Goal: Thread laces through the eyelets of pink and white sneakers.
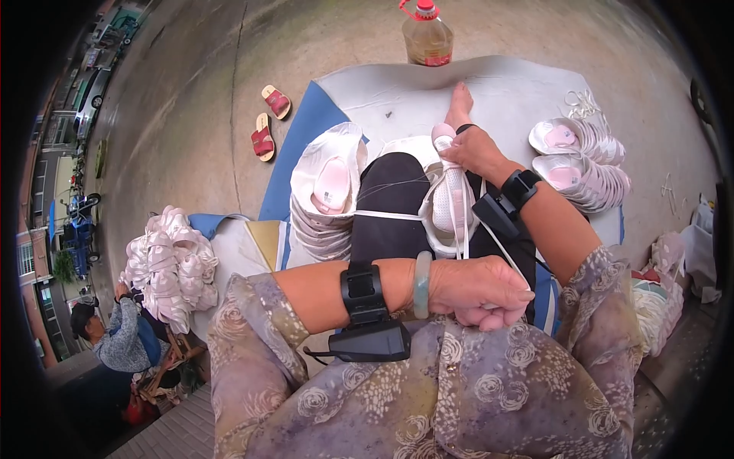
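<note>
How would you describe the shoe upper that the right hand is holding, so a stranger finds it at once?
Start at the grey mat. On the black-trousered knee in its middle lies a white shoe upper under the right hand. Unlike the stacked ones on both sides, it is single, with white cords hanging from it.

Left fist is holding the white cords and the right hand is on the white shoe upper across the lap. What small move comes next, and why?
Probably draw the left hand a little further toward the body. The white cords run from that closed fist up to the white shoe upper, which the right hand pins on the knee, so a short pull would likely snug them.
</note>
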### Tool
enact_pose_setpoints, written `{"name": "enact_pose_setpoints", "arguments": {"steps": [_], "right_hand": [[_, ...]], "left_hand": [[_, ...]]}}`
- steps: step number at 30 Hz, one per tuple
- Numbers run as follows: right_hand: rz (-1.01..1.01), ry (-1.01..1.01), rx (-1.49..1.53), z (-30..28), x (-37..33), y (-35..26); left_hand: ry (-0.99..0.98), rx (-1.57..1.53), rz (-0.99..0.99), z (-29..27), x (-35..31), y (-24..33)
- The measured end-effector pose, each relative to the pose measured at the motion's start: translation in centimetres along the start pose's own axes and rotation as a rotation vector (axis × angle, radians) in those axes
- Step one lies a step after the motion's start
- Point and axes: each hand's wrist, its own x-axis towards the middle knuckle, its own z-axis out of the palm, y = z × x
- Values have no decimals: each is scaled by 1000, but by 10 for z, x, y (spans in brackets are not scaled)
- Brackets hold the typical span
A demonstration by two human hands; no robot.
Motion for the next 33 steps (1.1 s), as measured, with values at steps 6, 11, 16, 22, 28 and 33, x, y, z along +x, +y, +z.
{"name": "enact_pose_setpoints", "arguments": {"steps": [6,11,16,22,28,33], "right_hand": [[-13,41,81,2,-4,15],[-5,78,384,-17,-49,5],[-189,131,-308,16,-105,24],[-250,265,-411,36,-100,29],[-309,299,-324,34,-78,34],[-214,281,-240,41,-85,26]], "left_hand": [[41,135,-74,9,0,6],[26,452,-5,9,6,-2],[61,646,23,10,1,3],[257,1037,296,5,-2,-1],[320,638,264,2,0,-4],[385,524,131,10,12,6]]}}
